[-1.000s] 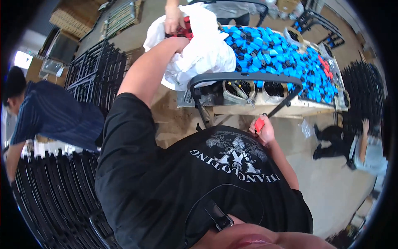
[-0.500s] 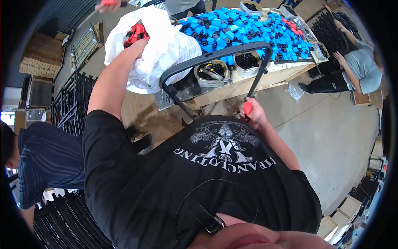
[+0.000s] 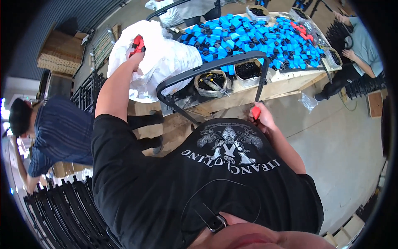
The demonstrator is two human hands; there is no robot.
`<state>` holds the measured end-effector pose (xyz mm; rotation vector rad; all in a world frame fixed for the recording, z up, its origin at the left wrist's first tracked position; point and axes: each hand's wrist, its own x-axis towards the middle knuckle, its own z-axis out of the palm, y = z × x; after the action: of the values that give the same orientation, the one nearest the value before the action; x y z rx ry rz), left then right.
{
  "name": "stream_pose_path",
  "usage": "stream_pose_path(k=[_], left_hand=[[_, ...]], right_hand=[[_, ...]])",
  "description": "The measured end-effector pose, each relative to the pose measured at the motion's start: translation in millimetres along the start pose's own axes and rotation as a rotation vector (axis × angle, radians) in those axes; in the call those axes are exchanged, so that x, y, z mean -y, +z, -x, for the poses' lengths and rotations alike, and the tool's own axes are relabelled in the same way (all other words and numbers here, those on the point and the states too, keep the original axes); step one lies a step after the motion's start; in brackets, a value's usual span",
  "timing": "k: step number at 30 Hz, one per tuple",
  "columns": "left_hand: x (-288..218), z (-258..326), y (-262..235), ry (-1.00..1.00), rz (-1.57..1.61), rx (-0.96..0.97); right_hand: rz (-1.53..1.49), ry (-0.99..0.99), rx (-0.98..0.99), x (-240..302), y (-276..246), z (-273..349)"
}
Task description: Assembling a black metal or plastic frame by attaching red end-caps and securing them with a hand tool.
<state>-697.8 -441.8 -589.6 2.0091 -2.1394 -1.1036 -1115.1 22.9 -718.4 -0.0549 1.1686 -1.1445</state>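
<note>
Red piece (image 3: 256,112), one, at the right hand (image 3: 265,119): fingers closed around it, pinching it in front of the dark shirt; its lower part is covered by the fingers.

Red parts (image 3: 138,43), several, in the mouth of the white bag (image 3: 176,58); count impossible, most being hidden by the plastic folds. Left hand (image 3: 139,56), sunk into that mouth, fingers out of sight; whether they are spread or pressed together cannot be told.

Black frame (image 3: 215,63), one, U-shaped, upright between the person and the table (image 3: 265,94); its top bar crosses in front of the bag and the table's near edge. Lower ends cut off from sight by the shirt.

Heap of blue and black blocks (image 3: 244,39), too many to count, over most of the tabletop. Red cluster (image 3: 302,31), one, at the heap's right side, its separate parts blurred together.

Tubs, at least five: two by the near edge (image 3: 207,92), two along the far side, one at the right end. Dark small parts inside, shapes hard to make out. Yellow-handled tool (image 3: 211,81), lying across the left near tub.

Clear plastic bag (image 3: 308,102), one, on the floor.

Other people, three: striped shirt (image 3: 62,128) at left; pale shirt (image 3: 367,47) at right, partly cut off; one beyond the table, head out of view.

Stacked black frames (image 3: 62,209), lower left, uncounted.
</note>
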Motion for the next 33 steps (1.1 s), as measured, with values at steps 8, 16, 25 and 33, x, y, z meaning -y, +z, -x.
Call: stream_pose_path(k=[8, 16, 25, 33], left_hand=[[-63.6, 135.0, -38.5, 0.368, 0.355, -0.561], [-97.0, 259.6, 189.0, 0.263, 0.843, 0.089], [-92.7, 244.5, 311.3, 0.353, 1.252, -0.030], [-89.8, 260.3, 333.5, -0.199, 1.304, 0.187]], right_hand=[[0.144, 0.014, 0.050, 42.6, -16.3, -2.5], [0.361, 0.106, 0.486, 74.8, 48.4, -42.0], [0.281, 0.307, 0.779, 29.6, 88.3, -54.9], [0.960, -0.182, 0.736, 2.7, 73.5, -78.8]])
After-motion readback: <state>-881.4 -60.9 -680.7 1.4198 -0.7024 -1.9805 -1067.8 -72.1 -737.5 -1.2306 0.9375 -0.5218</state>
